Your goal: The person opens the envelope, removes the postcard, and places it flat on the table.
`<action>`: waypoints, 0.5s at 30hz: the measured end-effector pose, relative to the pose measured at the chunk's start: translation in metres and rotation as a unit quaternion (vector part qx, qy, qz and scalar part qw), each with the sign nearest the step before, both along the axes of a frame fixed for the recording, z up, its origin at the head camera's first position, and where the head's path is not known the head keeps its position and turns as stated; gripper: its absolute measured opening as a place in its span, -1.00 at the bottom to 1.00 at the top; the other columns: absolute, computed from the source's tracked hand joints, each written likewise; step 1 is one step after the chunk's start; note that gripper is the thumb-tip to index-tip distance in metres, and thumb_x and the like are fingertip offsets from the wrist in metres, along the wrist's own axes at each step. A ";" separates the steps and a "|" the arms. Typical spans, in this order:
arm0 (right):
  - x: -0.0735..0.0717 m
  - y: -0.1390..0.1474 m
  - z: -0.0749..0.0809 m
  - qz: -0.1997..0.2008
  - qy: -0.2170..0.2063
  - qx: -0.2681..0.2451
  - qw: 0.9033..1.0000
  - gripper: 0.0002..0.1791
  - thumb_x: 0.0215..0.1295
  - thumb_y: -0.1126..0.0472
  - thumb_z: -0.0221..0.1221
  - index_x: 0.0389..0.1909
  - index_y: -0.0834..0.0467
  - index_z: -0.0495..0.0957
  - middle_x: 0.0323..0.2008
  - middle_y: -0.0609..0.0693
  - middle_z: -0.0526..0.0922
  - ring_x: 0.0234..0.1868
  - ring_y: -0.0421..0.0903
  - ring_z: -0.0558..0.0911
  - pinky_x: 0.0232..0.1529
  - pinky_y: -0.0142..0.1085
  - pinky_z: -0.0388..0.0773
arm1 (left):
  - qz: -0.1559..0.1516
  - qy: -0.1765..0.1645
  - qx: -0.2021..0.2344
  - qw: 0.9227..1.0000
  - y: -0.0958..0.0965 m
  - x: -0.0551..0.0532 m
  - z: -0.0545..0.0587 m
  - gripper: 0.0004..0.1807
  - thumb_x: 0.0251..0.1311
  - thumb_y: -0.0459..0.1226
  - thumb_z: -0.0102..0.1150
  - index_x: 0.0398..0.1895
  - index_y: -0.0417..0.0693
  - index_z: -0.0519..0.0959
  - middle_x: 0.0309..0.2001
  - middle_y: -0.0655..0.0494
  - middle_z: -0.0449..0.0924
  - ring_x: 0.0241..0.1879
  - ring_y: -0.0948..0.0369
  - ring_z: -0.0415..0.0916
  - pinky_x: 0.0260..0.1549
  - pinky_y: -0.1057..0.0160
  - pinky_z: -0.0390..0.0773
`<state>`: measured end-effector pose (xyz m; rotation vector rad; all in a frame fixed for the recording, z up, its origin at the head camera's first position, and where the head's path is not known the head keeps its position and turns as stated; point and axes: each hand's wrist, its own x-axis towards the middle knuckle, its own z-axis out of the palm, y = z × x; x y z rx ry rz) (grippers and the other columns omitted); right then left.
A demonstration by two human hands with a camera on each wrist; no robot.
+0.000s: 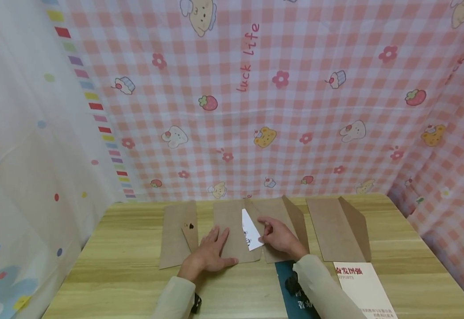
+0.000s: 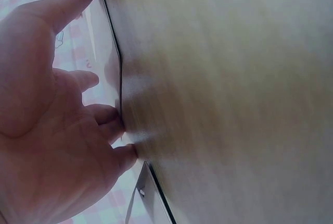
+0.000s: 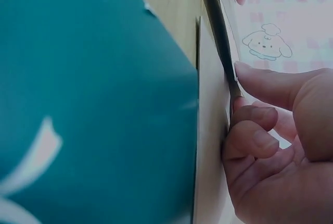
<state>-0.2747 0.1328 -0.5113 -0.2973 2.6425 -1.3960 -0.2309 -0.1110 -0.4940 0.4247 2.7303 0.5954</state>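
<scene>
My left hand (image 1: 212,252) lies with spread fingers on a brown paper envelope (image 1: 228,217), the thumb along its near edge. At that envelope's right side, a pointed part of a white card (image 1: 251,235) with small black drawings shows. My right hand (image 1: 280,237) pinches the card's right edge with the thumb, its forefinger stretched out over the paper. In the right wrist view, the thumb (image 3: 270,86) presses the thin paper edge and the other fingers curl beneath. Under the right hand lies another brown envelope (image 1: 272,212) with its darker pointed flap out to the right.
A brown envelope (image 1: 172,235) with a small dark print lies at left; another (image 1: 327,226) with its flap spread lies at right. Nearer me are a teal printed card (image 1: 285,283), partly beneath my right forearm, and a cream card (image 1: 361,283) with red lettering. Patterned cloth (image 1: 256,110) hangs behind the table.
</scene>
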 end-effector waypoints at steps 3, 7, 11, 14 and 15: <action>0.000 0.001 -0.001 0.002 0.001 -0.005 1.000 -0.36 0.13 0.47 0.33 0.28 0.28 0.44 -0.47 -0.02 0.52 -0.47 -0.13 0.45 -0.43 -0.35 0.38 | 0.001 0.000 -0.002 1.000 0.000 0.000 0.000 0.02 0.19 0.18 0.24 0.58 -0.05 0.04 0.57 -0.24 -0.16 0.56 -0.10 -0.20 0.48 -0.12 -0.07; 0.000 0.002 0.000 0.003 -0.005 -0.006 1.000 -0.37 0.16 0.46 0.32 0.29 0.27 0.43 -0.46 -0.02 0.52 -0.46 -0.13 0.44 -0.43 -0.38 0.37 | 0.001 0.000 -0.001 1.000 0.000 -0.001 0.000 0.03 0.18 0.18 0.24 0.58 -0.05 0.04 0.57 -0.25 -0.16 0.56 -0.10 -0.20 0.48 -0.12 -0.07; 0.001 0.003 0.001 0.007 -0.005 -0.002 1.000 -0.37 0.17 0.45 0.30 0.30 0.27 0.42 -0.45 -0.01 0.52 -0.45 -0.13 0.45 -0.41 -0.37 0.37 | 0.002 -0.002 -0.002 1.000 0.000 -0.001 -0.001 0.03 0.18 0.20 0.24 0.58 -0.04 0.03 0.57 -0.23 -0.17 0.57 -0.09 -0.21 0.48 -0.11 -0.08; 0.001 0.004 0.002 0.008 -0.006 -0.001 1.000 -0.37 0.19 0.44 0.30 0.31 0.27 0.41 -0.46 -0.02 0.53 -0.45 -0.13 0.45 -0.41 -0.35 0.38 | 0.003 -0.004 -0.002 1.000 0.000 -0.001 0.000 0.04 0.17 0.20 0.24 0.58 -0.04 0.03 0.58 -0.22 -0.17 0.57 -0.08 -0.21 0.48 -0.11 -0.08; 0.001 0.004 0.002 0.008 -0.009 -0.001 1.000 -0.38 0.19 0.44 0.30 0.31 0.26 0.41 -0.47 -0.03 0.53 -0.45 -0.13 0.45 -0.40 -0.34 0.39 | 0.004 -0.004 -0.002 1.000 0.000 -0.001 0.000 0.04 0.17 0.20 0.24 0.58 -0.04 0.03 0.58 -0.23 -0.17 0.57 -0.08 -0.21 0.48 -0.11 -0.08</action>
